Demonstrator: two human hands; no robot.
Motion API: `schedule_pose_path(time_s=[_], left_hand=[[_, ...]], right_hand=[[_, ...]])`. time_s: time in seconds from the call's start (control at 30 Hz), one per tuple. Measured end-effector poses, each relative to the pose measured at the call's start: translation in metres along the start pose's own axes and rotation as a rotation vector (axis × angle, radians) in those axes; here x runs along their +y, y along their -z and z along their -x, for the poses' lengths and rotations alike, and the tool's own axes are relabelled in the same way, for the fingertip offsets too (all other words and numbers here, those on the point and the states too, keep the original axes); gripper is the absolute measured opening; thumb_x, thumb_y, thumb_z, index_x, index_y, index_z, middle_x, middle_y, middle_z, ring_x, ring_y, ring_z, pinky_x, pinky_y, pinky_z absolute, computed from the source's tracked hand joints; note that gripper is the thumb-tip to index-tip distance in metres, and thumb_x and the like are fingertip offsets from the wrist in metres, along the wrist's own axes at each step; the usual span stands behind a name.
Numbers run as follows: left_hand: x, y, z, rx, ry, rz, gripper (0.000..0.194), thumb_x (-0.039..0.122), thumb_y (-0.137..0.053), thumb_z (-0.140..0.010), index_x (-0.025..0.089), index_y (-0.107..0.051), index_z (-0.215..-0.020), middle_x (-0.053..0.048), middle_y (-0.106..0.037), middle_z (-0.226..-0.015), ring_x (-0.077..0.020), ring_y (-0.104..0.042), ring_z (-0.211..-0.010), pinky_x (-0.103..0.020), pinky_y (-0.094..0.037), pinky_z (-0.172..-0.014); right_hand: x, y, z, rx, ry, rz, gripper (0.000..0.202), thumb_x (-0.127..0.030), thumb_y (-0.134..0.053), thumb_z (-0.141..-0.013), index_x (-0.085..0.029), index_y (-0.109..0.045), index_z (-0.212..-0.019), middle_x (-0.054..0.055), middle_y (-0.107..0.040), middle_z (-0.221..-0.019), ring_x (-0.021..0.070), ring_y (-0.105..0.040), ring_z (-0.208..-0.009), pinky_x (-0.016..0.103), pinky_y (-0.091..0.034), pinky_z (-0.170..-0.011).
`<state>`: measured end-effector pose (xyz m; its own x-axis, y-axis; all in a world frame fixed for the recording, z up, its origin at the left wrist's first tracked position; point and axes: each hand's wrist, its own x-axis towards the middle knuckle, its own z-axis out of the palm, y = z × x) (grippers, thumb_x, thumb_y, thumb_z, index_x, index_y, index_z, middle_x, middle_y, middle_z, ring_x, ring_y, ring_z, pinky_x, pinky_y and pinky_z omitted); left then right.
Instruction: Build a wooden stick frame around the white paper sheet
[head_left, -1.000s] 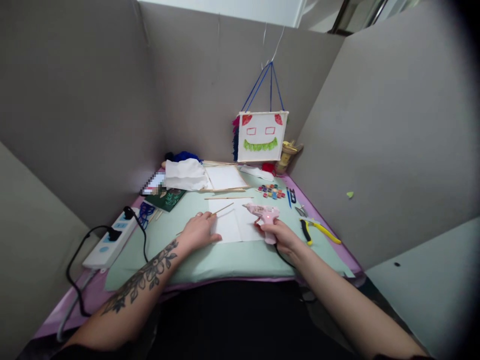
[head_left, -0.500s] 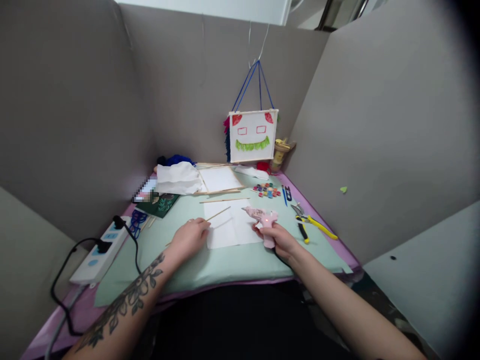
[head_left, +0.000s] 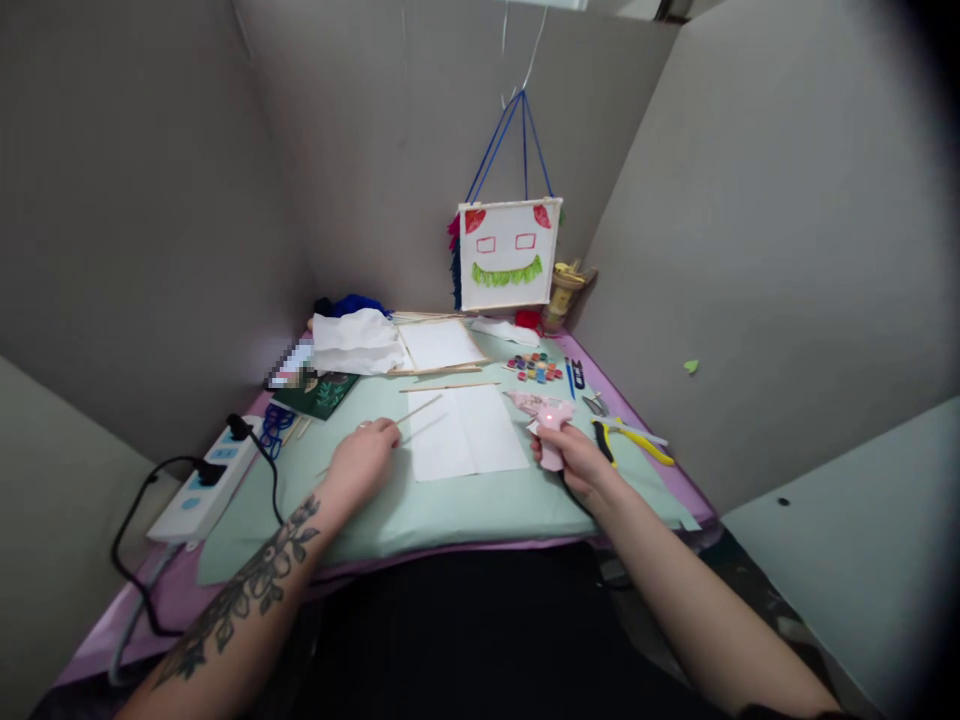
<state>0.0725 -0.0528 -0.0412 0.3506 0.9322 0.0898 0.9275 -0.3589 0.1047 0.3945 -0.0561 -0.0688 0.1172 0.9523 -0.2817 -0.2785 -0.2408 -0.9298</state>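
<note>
Between the fingers of my left hand (head_left: 365,458) is a thin wooden stick (head_left: 420,409), its far end angled up over a white sheet of paper (head_left: 469,440). My right hand (head_left: 574,458) is wrapped round the handle of a pink glue gun (head_left: 553,420), whose nozzle points left, just off the sheet's right side. A small light glows on the gun's body. Another wooden stick (head_left: 450,387) lies along the far edge of the sheet. The sheet is creased down its middle and lies flat on a pale green cover (head_left: 450,520).
A white power strip (head_left: 206,490) with black plugs stands at the left. Yellow-handled pliers (head_left: 637,440) lie at the right, near paint pots (head_left: 534,367). Behind are a stick-framed sheet (head_left: 439,345) and crumpled white cloth or paper (head_left: 356,341). A decorated panel (head_left: 510,255) hangs from blue cords.
My left hand has drawn back left with the stick. My right hand has moved the glue gun to the right, away from the stick and the sheet. The view has tilted down slightly.
</note>
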Motion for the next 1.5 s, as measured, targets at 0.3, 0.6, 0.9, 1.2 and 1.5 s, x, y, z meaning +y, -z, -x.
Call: schedule_pose_path(time_s=[0.3,0.6,0.9,1.2,1.5], left_hand=[[0.024,-0.003,0.004,-0.028,-0.142,0.136,0.035,0.018,-0.038,-0.088,0.019,-0.058,-0.117,-0.009,-0.05,-0.137,-0.0239,-0.043,-0.127,-0.046,-0.031,-0.107],[0.049,0.0,0.065,-0.389,-0.348,-0.014,0.075,0.048,-0.057,-0.079,0.02,-0.03,-0.144,-0.014,-0.029,-0.15,-0.0298,-0.023,-0.139,-0.048,-0.022,-0.11],[0.024,0.044,0.117,-0.174,0.127,-0.314,0.061,0.036,-0.06,-0.079,0.021,-0.045,-0.136,-0.017,-0.04,-0.144,-0.0405,-0.031,-0.133,-0.065,-0.022,-0.103],[0.128,-0.025,-0.027,-0.201,-0.334,0.024,0.06,0.042,-0.045,-0.089,0.01,-0.038,-0.139,-0.02,-0.032,-0.147,-0.0343,-0.024,-0.138,-0.054,-0.022,-0.109],[0.072,-0.041,-0.008,-0.152,-0.109,0.031,0.066,0.049,-0.034,-0.09,0.014,-0.027,-0.145,-0.014,-0.023,-0.152,-0.032,-0.017,-0.14,-0.057,-0.019,-0.109]], right_hand=[[0.0,0.0,0.006,-0.056,-0.055,-0.106,0.012,-0.018,-0.07,-0.068,-0.015,-0.063,-0.078,0.004,-0.066,-0.064,0.0134,-0.061,-0.056,0.022,-0.053,-0.051],[0.018,-0.021,-0.001,-0.09,-0.059,-0.182,0.011,-0.015,-0.067,-0.07,-0.016,-0.066,-0.081,0.007,-0.071,-0.088,0.0173,-0.067,-0.087,0.025,-0.055,-0.08],[0.018,-0.022,0.002,-0.066,-0.054,-0.176,0.013,-0.011,-0.067,-0.068,-0.015,-0.066,-0.081,0.007,-0.071,-0.086,0.0171,-0.067,-0.084,0.024,-0.056,-0.079],[0.024,-0.016,-0.006,-0.017,-0.046,-0.303,0.007,-0.018,-0.067,-0.071,-0.017,-0.062,-0.075,0.005,-0.068,-0.071,0.0167,-0.068,-0.074,0.028,-0.057,-0.076],[0.028,-0.021,-0.006,0.04,-0.007,-0.311,0.008,-0.019,-0.066,-0.071,-0.018,-0.061,-0.077,0.007,-0.07,-0.079,0.0189,-0.069,-0.081,0.029,-0.057,-0.076]])
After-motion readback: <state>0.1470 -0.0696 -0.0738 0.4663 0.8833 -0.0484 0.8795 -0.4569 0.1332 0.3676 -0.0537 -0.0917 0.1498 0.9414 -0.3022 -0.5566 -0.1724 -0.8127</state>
